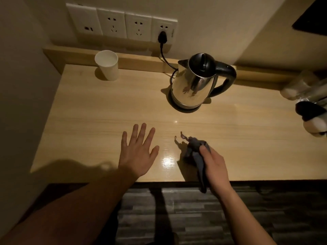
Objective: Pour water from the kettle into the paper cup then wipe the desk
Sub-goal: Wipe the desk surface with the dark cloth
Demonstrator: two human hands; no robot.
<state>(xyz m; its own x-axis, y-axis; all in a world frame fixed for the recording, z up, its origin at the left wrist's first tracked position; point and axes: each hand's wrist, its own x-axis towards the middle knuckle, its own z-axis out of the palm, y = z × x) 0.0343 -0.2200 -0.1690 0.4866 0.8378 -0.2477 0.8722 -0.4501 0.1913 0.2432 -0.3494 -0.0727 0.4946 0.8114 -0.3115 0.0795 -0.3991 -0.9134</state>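
Note:
A steel kettle (193, 82) with a black lid and handle stands on its round base at the back of the wooden desk (92, 110), lid closed. A white paper cup (107, 65) stands upright at the back left, against the raised ledge. My left hand (137, 152) lies flat on the desk near the front edge, fingers spread, holding nothing. My right hand (215, 164) grips a crumpled dark grey cloth (195, 147) that touches the desk near the front edge, one end hanging over the edge.
The kettle's black cord (165, 57) runs to a plug in the rightmost of several wall sockets (123, 25). Clear glasses (307, 85) and a black-and-white object (311, 117) sit at the right end. Walls close the left and back sides.

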